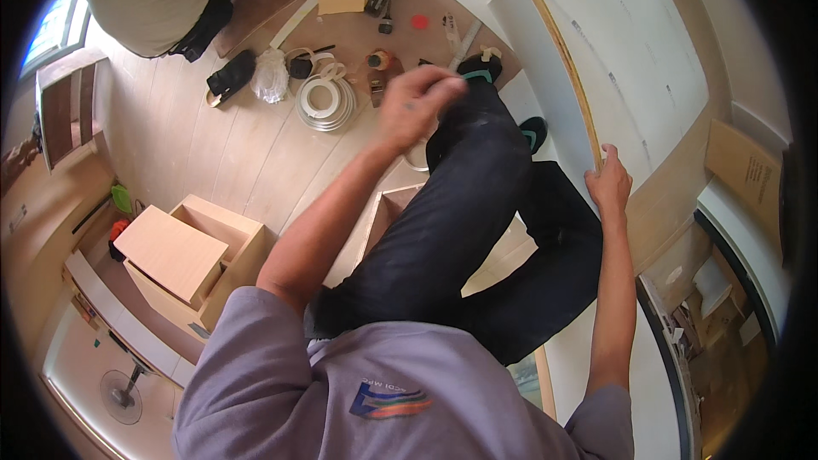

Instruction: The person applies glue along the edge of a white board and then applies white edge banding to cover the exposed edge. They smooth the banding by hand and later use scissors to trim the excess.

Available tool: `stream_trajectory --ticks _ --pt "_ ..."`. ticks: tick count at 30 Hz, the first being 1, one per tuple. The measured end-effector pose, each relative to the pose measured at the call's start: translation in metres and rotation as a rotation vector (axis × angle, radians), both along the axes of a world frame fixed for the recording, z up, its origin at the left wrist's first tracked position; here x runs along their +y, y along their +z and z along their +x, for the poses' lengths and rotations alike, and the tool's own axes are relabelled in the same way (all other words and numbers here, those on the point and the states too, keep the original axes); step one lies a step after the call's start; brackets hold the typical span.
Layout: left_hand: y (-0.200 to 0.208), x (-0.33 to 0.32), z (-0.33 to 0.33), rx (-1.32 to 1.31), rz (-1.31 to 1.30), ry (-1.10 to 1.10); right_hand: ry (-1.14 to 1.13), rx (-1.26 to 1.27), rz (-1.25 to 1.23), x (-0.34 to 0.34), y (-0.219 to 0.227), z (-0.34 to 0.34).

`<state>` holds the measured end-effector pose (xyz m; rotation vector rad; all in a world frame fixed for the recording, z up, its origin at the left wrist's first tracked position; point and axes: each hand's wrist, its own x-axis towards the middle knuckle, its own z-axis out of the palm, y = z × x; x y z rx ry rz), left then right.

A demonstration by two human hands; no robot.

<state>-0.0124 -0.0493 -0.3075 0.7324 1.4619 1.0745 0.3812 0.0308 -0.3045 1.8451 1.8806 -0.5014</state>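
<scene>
My right hand [612, 181] grips the near end of a long white board [545, 51], which stands on its edge and shows a raw wood-coloured rim. Over my left knee, my left hand [417, 106] is raised with its fingers curled together; whatever they may hold is hidden. Beyond that hand, an orange-and-black power tool [380, 64] lies on the floor, next to a roll of pale edge banding [324, 102]. Part of an open wooden box [375, 221] shows beside my left leg.
Wooden drawer boxes [200, 255] are stacked at the left. A black sandal [230, 77] and a clear plastic bag [270, 77] lie on the floor. Another person [153, 0] bends at the far left. A large white panel [648, 60] lies at the right, and a fan [122, 393] stands lower left.
</scene>
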Motion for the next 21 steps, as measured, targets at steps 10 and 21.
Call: stream_trajectory --ticks 10,21 --pt "-0.290 -0.164 -0.133 0.644 -0.727 -0.021 0.012 -0.069 0.043 0.010 -0.006 -0.006" --pt "-0.334 -0.150 -0.127 0.977 -0.830 -0.289 0.020 0.016 0.093 0.006 0.001 -0.020"
